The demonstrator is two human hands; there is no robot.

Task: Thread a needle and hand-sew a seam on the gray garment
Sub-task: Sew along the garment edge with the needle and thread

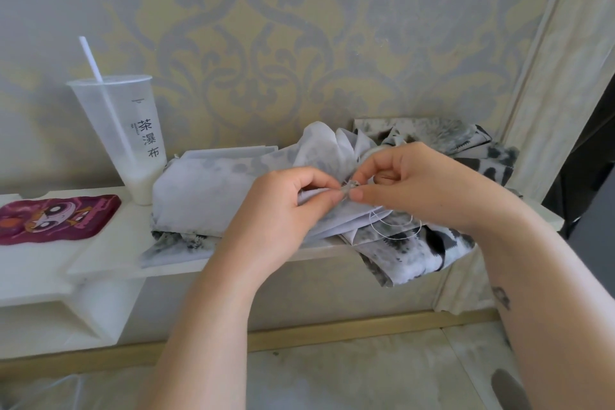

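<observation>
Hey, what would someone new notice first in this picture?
Centre frame, the left hand and right hand pinch the gray garment together, white thread looping below. Left of them on the shelf are a tall straw cup and a pink cartoon pouch.

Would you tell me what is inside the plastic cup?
The cup holds a white straw and a little milky liquid at the bottom; the frosted wall blurs anything else.

Cup left of garment on shelf
</observation>
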